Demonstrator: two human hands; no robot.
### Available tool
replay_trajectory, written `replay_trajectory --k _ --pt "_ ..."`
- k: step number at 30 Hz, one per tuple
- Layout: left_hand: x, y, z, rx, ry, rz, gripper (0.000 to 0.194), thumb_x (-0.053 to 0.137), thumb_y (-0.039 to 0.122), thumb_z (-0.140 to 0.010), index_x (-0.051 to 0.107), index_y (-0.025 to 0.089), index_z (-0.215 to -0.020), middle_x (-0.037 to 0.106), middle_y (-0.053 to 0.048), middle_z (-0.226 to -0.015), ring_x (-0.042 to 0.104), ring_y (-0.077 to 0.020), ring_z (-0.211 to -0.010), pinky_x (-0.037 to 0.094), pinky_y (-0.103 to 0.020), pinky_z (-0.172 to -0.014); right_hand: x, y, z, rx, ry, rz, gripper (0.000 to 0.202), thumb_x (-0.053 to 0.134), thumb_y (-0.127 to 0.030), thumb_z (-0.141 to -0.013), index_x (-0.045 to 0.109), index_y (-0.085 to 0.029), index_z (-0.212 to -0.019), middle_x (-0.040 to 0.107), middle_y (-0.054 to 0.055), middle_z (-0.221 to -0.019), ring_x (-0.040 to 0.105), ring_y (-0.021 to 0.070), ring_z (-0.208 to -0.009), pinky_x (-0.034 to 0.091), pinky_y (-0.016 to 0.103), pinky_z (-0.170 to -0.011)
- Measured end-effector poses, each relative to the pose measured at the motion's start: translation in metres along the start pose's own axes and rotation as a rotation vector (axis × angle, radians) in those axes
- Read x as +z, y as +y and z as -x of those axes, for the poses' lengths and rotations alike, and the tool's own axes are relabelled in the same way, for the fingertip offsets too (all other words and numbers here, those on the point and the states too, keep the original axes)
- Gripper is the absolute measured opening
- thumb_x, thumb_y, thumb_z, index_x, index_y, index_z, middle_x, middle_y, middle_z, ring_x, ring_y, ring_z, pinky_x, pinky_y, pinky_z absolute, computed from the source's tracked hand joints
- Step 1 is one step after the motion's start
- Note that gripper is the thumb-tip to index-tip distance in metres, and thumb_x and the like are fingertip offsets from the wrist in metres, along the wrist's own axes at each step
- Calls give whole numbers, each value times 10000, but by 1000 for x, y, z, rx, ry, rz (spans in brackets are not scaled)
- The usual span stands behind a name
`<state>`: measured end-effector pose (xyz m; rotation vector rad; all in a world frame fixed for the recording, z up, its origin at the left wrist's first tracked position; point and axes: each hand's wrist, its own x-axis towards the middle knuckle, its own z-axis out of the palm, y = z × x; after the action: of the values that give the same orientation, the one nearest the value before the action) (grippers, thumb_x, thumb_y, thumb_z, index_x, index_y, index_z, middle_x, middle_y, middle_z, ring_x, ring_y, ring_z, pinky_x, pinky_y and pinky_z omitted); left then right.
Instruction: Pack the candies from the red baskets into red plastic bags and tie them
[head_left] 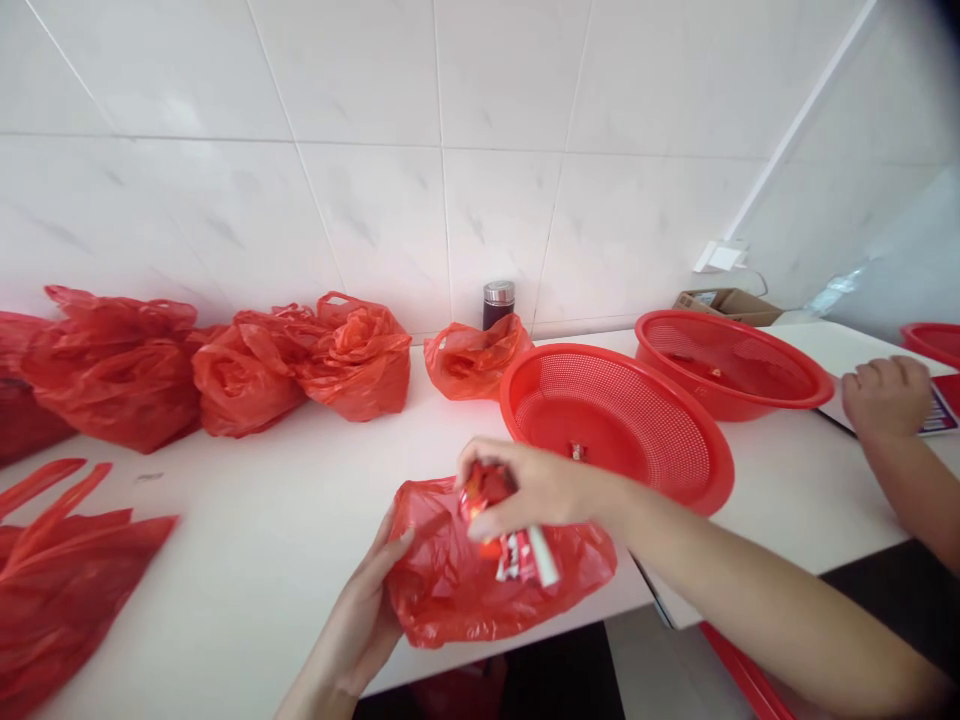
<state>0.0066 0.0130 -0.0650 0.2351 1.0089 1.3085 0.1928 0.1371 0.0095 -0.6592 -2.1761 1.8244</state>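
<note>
Spanning the scene, a white worktop (247, 540) under a tiled wall. Just beyond the open red bag (480, 580) near the front edge, a big red mesh basket (675, 480); behind that basket, a second one (731, 365). Well left of the open bag, a row of knotted red bags (225, 365). Left hand (367, 610) pinching the open bag's rim. Right hand (536, 490) closed on a cluster of small red-and-white packets (517, 550) at the bag's mouth. Far right of the baskets, another person's hand (885, 395) curled on the worktop.
</note>
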Motion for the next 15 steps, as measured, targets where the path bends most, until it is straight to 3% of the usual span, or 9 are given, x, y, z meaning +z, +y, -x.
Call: replay_trajectory --k 2,5,7,9,11,13,15 --pt "-2 -1 1 23 -2 -32 759 667 288 -791 312 299 -1462 608 -109 -1290 639 -307 -1061 519 -415 -890 24 23 -18 48 -15 223 408 765 -330 -642 525 -232 -957 545 -31 -826 538 120 -724 453 238 -608" --pt "-8 -3 2 90 10 -104 767 697 302 -760 351 302 -1446 603 -94 -1301 596 -307 -1133 483 -395 -942 43 58 -43 174 138 654 365 689 -297 -684 546 -214 -1010 584 55 -1015 588 208 -873 471 298 -667" --pt "-13 -5 2 165 13 -162 729 710 312 -744 416 269 -1410 579 -101 -1330 547 -304 -1196 463 -365 -964 50 67 -54 290 201 846 411 626 -347 -744 538 -204 -1119 559 134 -1181 609 272 -920 485 364 -693" --pt "-19 -7 0 235 41 -222 711 712 342 -741 432 256 -1389 559 -115 -1347 528 -308 -1213 470 -360 -946 54 61 -56 359 212 928 539 602 -460 -762 506 -199 -1224 484 198 -1319 616 337 -950 492 439 -715" --pt "-25 -7 -1 282 109 -289 744 716 383 -737 395 278 -1400 558 -124 -1339 548 -315 -1183 491 -372 -900 53 42 -48 306 171 918 671 613 -563 -733 475 -225 -1296 420 195 -1404 581 380 -1054 483 480 -785" --pt "-29 -7 0 321 186 -351 772 719 418 -729 369 303 -1407 555 -121 -1332 563 -312 -1159 499 -370 -871 40 18 -33 138 120 852 672 608 -589 -744 459 -285 -1325 446 120 -1413 537 340 -1152 465 442 -871" --pt "-33 -7 4 350 237 -407 761 708 451 -732 372 316 -1401 538 -110 -1344 564 -296 -1150 499 -357 -860 13 -1 -18 -36 157 753 519 547 -544 -828 480 -332 -1297 548 46 -1322 564 245 -1121 464 358 -884"
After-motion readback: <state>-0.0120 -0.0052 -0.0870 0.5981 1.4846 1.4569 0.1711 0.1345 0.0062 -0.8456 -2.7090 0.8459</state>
